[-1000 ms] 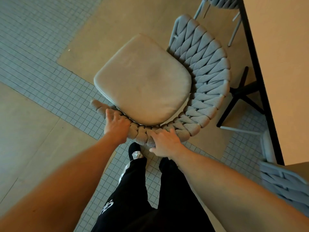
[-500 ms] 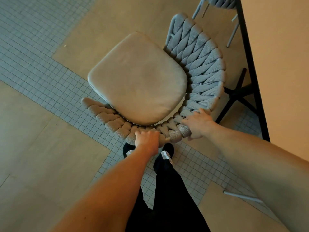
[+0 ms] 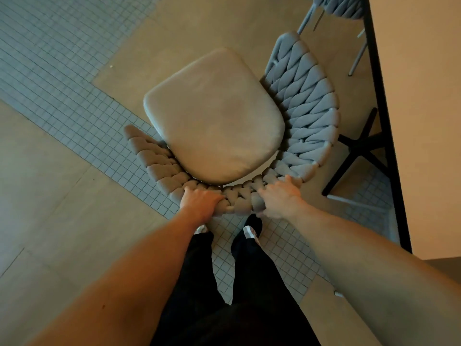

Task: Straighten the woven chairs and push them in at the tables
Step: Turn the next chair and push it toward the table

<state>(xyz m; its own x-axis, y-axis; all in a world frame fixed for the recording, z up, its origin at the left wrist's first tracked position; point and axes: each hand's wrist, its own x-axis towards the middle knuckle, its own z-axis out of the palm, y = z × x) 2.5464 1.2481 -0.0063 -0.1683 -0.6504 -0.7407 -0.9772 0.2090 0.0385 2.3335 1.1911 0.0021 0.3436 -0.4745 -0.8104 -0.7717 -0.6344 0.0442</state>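
Both hands, left hand (image 3: 200,201) and right hand (image 3: 280,199), grip the woven chair (image 3: 303,106) by its backrest rim, fingers curled over, seat angled away from the table (image 3: 419,116) alongside; next likely swinging it square, then pushing in.

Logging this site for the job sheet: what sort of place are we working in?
Probably a cafe or restaurant dining area. A woven chair with a seat cushion stands beside a long table, a second woven chair sits further along it, and the floor mixes mosaic tile with large slabs.
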